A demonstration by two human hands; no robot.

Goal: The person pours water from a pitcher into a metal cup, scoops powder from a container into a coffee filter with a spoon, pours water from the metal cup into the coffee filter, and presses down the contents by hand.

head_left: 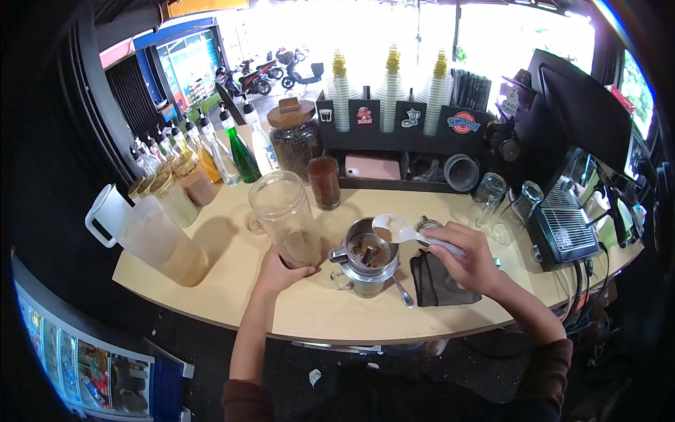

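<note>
My left hand (286, 269) is wrapped round the lower part of a clear open jar (283, 211) with brown powder at its bottom. In my right hand (464, 254) is a white spoon (399, 228) bearing brown powder, its bowl over the rim of a metal drip filter (362, 247). Brown, wet-looking grounds show inside the filter, which sits on a glass mug (342, 280). A metal spoon (403, 294) lies on the counter beside the mug. Under my right forearm is a folded dark cloth (439, 281).
A frosted pitcher (158, 239) and lidded jars (172, 197) stand at the left, with syrup bottles (239, 148) behind. A glass of brown drink (323, 184) and a coffee bean jar (295, 144) stand ahead. Upturned glasses (489, 193) and a coffee machine (569, 225) are at the right.
</note>
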